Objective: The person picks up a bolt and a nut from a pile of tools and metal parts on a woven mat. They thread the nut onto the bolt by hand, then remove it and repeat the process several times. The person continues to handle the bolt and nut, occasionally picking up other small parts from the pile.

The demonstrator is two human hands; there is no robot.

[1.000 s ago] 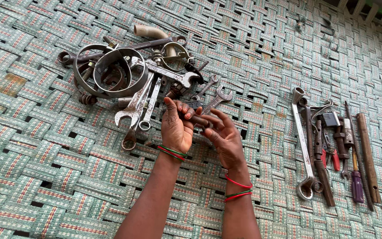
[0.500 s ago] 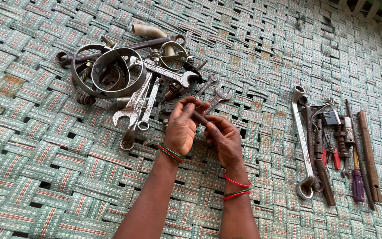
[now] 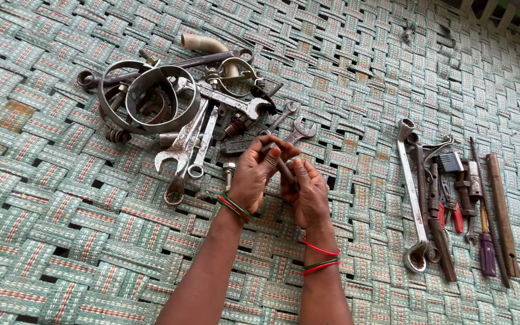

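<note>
Head view: both hands [image 3: 281,180] around dark rod [image 3: 285,171]

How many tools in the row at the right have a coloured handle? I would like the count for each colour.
Red-handled pliers: 1
Purple-handled screwdriver: 1
Total: 2

The lone head camera looks steeply down, fairly near, onto the woven mat [image 3: 61,241] before the person.
</note>
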